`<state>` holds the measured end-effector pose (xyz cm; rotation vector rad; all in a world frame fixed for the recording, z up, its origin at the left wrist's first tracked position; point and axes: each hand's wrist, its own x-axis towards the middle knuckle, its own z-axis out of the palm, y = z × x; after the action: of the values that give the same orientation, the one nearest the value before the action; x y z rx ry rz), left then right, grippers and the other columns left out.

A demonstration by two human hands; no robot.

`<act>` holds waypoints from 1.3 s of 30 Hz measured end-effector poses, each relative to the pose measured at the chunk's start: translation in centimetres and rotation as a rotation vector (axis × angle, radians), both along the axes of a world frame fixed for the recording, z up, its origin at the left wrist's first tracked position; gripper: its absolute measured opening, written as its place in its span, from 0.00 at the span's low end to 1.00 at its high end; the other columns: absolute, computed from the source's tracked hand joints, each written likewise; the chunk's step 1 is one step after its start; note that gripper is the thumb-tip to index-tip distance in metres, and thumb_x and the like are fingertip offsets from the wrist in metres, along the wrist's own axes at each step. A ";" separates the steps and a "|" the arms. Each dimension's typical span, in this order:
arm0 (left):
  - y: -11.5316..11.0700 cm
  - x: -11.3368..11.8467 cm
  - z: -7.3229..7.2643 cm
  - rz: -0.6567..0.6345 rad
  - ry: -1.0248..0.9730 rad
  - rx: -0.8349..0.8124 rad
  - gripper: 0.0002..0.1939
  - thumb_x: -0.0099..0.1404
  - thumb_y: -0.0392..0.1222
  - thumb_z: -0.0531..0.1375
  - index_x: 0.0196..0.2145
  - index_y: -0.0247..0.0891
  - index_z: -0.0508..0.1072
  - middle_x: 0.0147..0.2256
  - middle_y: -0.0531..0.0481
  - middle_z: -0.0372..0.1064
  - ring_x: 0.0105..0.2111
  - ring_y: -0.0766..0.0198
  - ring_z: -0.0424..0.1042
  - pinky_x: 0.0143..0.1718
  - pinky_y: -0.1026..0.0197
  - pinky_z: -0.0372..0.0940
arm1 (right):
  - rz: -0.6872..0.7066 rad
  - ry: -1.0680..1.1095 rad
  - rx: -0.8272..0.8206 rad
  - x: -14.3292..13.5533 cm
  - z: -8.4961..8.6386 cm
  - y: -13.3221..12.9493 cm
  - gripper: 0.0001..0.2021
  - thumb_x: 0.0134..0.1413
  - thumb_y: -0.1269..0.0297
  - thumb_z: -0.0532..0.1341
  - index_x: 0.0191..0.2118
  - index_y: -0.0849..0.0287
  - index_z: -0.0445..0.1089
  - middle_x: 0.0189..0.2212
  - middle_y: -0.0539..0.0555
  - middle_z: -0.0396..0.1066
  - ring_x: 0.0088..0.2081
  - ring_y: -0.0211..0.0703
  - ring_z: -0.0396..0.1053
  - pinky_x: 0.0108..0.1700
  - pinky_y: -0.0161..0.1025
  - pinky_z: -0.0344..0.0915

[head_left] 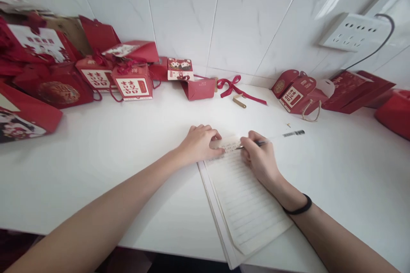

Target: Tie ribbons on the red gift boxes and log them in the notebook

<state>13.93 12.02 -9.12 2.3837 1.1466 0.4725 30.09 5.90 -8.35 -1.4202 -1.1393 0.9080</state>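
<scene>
A lined notebook (248, 204) lies at a slant on the white table, with rows of handwriting near its top. My right hand (261, 155) is closed round a black pen (262, 142), whose tip touches the page or hovers just over it. A black band circles that wrist. My left hand (201, 143) rests over the notebook's upper left corner, fingers spread and slightly curved, holding nothing. Right of the pen lies a clear pen cap (294, 133) with a dark end. Beyond it is a tiny gold-coloured piece (288, 125).
Red gift boxes (133, 81) crowd the back left of the table (128, 136). A red ribbon bow (232, 85) and a gold-coloured folding blade (239, 101) lie at the back middle. More red boxes (297, 91) stand back right, below a wall socket panel (352, 32) with a cable.
</scene>
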 end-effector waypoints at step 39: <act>-4.0 -32.7 9.4 1.266 -0.392 0.478 0.18 0.51 0.37 0.58 0.42 0.36 0.64 0.48 0.38 0.65 0.52 0.47 0.62 0.52 0.44 0.57 | -0.078 -0.601 -0.010 7.8 -2.1 4.4 0.11 0.37 0.59 0.52 0.26 0.54 0.70 0.37 0.57 0.73 0.40 0.56 0.70 0.46 0.50 0.65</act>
<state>-18.72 8.01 0.32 1.4060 2.3951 1.6437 37.87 10.26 -10.46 -1.7934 -1.5008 0.4324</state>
